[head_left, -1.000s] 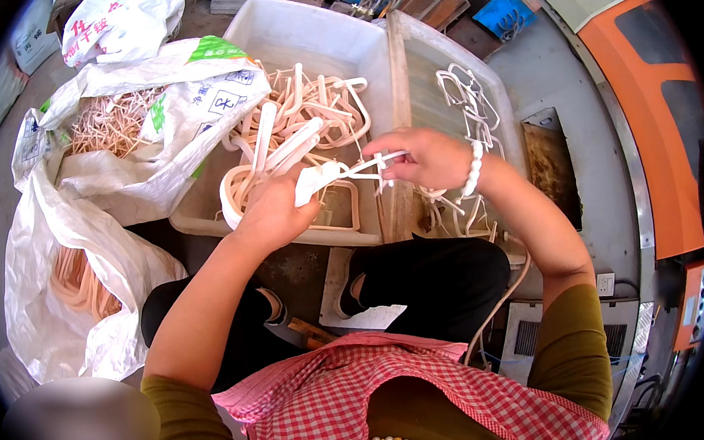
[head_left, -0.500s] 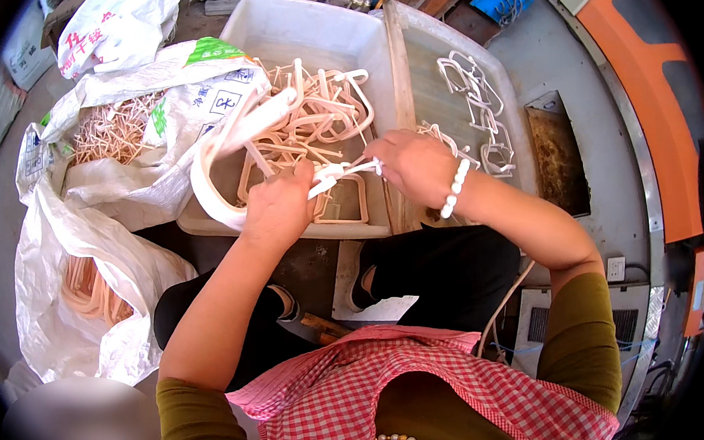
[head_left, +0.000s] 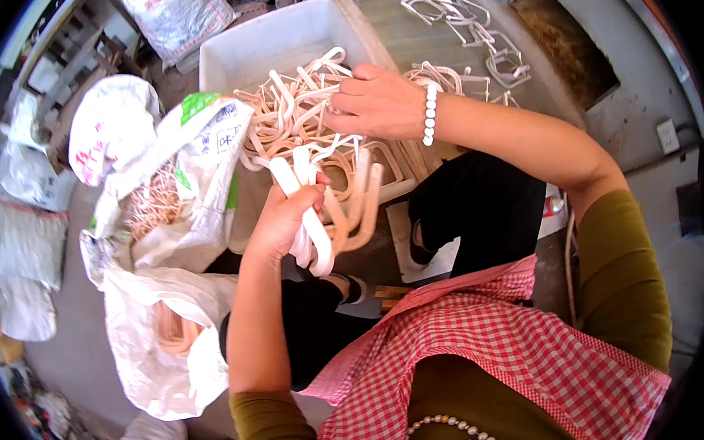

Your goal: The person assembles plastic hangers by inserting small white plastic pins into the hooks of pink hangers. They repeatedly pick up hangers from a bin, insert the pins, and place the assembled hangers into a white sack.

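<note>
My left hand [head_left: 284,224] is closed around a bundle of bent plastic strips. A thick white strip [head_left: 318,242] curves below the thumb, and pinkish U-shaped strips [head_left: 365,207], blurred by motion, stick out to the right. Above the bundle, my right hand [head_left: 381,104] has its fingers curled in; whatever they pinch is hidden. Just under those fingers runs a thin white piece [head_left: 338,145]. Behind both hands, a tangled heap of pale pink plastic frames [head_left: 284,103] fills part of a white tub [head_left: 276,39].
Joined white frames [head_left: 457,20] lie in a second tub at the right, beyond a wooden board [head_left: 373,33]. On the left stand an open sack [head_left: 204,172] of small pink sticks [head_left: 153,201] and another sack [head_left: 148,378] with pink loops [head_left: 177,327]. A rectangular floor opening [head_left: 563,42] is far right.
My view has shifted. The held bundle has swung from the upper left to below my hand, with its curved end now toward me. My right hand has moved up and left, over the heap.
</note>
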Demonstrator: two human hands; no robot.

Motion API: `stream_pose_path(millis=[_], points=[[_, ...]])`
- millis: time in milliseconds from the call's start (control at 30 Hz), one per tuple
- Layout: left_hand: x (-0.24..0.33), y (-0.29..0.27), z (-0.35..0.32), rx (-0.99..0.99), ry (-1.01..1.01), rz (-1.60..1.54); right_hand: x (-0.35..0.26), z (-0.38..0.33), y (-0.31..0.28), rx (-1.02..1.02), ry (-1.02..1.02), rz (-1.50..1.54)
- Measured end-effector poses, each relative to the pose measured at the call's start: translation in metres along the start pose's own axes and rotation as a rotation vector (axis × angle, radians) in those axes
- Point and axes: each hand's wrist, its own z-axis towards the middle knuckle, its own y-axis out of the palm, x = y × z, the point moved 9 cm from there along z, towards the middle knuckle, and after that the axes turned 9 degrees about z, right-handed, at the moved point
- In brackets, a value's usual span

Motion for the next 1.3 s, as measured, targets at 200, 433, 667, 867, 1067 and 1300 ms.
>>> stream_pose_path(millis=[200, 433, 667, 867, 1067, 1300], points=[[0.035, 0.005, -0.019, 0.595, 0.439, 1.14, -0.058, -0.093, 0.086, -0.518, 1.257, 1.991], [0.016, 0.029, -0.036, 0.401, 0.224, 0.278, -0.053, -0.093, 0.015, 0.03, 0.819, 0.756], [0.025, 0.043, -0.04, 0.187, 0.11, -0.015, -0.06, -0.083, -0.049, 0.234, 0.515, 0.208], [0.028, 0.035, -0.027, 0.453, 0.477, 0.892, -0.032, -0.091, 0.031, -0.052, 0.77, 0.704], [-0.007, -0.076, -0.012, 0.594, 0.233, 0.469, -0.105, -0.076, -0.001, 0.166, 1.002, 2.251], [-0.001, -0.03, 0.005, 0.299, 0.107, -0.167, -0.002, -0.071, -0.017, 0.513, 0.948, 1.054]])
